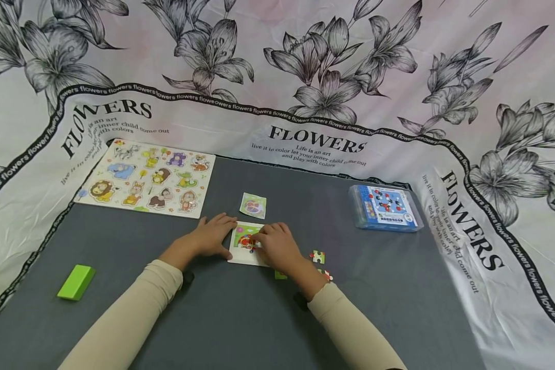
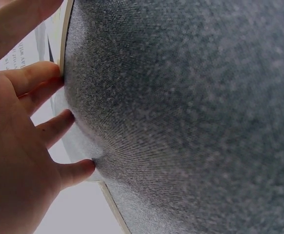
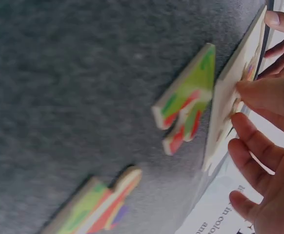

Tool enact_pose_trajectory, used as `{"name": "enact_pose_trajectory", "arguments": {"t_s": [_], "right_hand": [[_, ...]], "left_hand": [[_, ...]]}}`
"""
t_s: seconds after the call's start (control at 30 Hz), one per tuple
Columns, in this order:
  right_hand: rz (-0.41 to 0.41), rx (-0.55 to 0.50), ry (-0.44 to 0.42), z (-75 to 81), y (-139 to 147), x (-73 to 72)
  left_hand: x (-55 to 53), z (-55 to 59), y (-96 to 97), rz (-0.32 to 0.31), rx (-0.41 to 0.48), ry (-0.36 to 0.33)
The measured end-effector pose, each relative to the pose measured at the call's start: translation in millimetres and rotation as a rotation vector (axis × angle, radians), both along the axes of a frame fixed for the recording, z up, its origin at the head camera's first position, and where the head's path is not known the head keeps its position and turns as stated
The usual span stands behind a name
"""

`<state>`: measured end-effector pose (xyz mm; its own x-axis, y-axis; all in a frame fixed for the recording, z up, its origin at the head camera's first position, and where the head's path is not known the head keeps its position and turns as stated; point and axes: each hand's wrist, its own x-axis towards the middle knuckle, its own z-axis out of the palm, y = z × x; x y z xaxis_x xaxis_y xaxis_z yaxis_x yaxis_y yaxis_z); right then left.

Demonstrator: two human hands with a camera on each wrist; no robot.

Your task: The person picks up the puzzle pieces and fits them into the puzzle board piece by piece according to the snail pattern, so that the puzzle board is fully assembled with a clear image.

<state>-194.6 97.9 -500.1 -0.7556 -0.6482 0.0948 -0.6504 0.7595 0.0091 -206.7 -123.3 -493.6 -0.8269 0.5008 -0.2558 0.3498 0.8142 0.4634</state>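
Observation:
A small square jigsaw puzzle board (image 1: 247,258) with a pale border and a partly filled colourful picture lies on the grey table. At its left edge my left hand (image 1: 209,237) rests with fingers spread, fingertips near the upper corner and thumb by the lower one. Over the picture my right hand (image 1: 278,250) pinches a puzzle piece (image 3: 236,104) against the board, mostly hidden by the fingers. Loose pieces lie close by: one green (image 1: 280,275) just below the board, and two red and green ones, a puzzle piece (image 1: 318,257) and another piece (image 1: 326,275), beside the right wrist.
Behind the board lies a small picture card (image 1: 253,205). A large animal puzzle board (image 1: 185,209) is at the back left, and a blue plastic case (image 1: 388,208) at the back right. A green block (image 1: 76,282) sits at the left. Flower-printed cloth (image 1: 240,121) borders the table.

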Motion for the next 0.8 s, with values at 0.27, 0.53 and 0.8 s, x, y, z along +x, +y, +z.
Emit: {"name": "enact_pose_trajectory", "arguments": {"t_s": [0.27, 0.53, 0.8], "right_hand": [[-0.058, 0.077, -0.028, 11.1, -8.8, 0.8], [-0.079, 0.049, -0.144, 11.0, -7.6, 0.5], [-0.098, -0.117, -0.219, 20.4, 15.9, -2.8]], "left_hand": [[-3.5, 0.7, 3.6, 0.000, -0.013, -0.002], [-1.6, 2.6, 2.9, 0.001, -0.024, -0.016], [-2.7, -0.5, 3.7, -0.007, -0.021, -0.007]]}}
